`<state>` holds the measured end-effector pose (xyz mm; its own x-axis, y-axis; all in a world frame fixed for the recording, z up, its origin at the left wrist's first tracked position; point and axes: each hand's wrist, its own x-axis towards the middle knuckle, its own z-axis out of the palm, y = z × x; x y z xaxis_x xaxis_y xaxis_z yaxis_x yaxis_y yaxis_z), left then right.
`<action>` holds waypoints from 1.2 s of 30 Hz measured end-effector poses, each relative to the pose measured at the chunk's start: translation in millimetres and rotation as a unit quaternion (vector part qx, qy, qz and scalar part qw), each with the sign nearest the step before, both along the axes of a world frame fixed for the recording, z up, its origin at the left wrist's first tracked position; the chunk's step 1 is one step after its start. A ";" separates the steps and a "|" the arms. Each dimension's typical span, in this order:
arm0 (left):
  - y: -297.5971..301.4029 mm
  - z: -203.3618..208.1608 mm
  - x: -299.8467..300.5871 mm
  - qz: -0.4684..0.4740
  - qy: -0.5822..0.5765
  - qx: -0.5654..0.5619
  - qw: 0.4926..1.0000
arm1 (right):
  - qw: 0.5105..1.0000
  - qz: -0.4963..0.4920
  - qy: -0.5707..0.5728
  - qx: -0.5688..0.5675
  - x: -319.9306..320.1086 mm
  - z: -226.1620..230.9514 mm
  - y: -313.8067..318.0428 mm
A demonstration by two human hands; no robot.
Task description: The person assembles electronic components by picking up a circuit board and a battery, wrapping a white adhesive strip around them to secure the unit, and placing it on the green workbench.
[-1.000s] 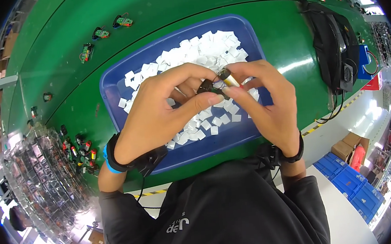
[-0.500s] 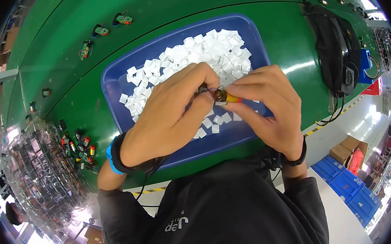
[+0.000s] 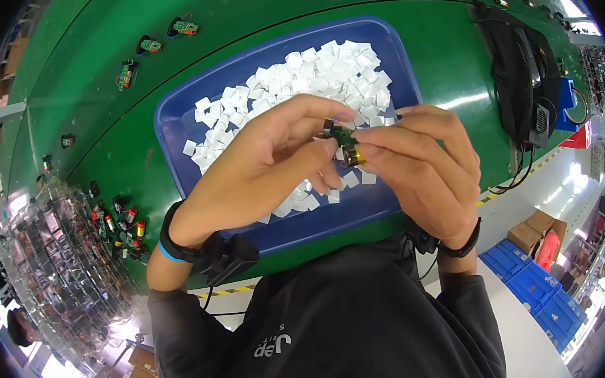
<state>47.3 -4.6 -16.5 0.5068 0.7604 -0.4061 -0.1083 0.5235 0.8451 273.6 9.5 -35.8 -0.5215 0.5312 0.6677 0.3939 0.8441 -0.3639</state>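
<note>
Above the blue bin, both hands hold one small circuit board assembly [image 3: 345, 138]. It has a green board, a black round part and a yellow cylindrical cell [image 3: 352, 156]. My left hand [image 3: 261, 165] pinches the black-part side between thumb and fingers, its other fingers curled below. With thumb and index finger, my right hand [image 3: 427, 171] grips the board and cell from the right, its remaining fingers raised. Fingertips cover much of the assembly. Under the hands, the blue plastic bin [image 3: 173, 153] holds a heap of small white square pieces [image 3: 307, 80].
More board assemblies [image 3: 150, 45] lie at the back left of the green table [image 3: 440, 40]; others with cells cluster [image 3: 122, 230] at left. Clear trays [image 3: 65, 274] are stacked beyond them. A black bag [image 3: 514, 62] lies at right, blue crates [image 3: 534, 284] below it.
My left hand has rotated and its fingers have loosened around the assembly. The assembly has turned, so the green board and black round part now show. My right hand has shifted slightly right.
</note>
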 end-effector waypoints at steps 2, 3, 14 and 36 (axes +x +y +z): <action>0.5 -6.6 1.7 -0.007 0.002 -0.002 1.000 | 1.000 0.001 -0.001 0.002 -0.2 1.0 -1.6; 0.4 -8.4 2.5 -0.011 0.004 -0.003 1.000 | 1.000 -0.010 -0.008 0.005 -0.6 1.4 -2.6; -7.2 -4.4 14.4 0.018 0.071 0.068 0.995 | 0.997 -0.060 -0.050 0.005 -0.9 9.5 -7.4; -5.8 -1.8 18.8 0.124 -0.051 0.121 0.984 | 0.992 -0.093 0.055 -0.071 -1.5 35.4 -9.8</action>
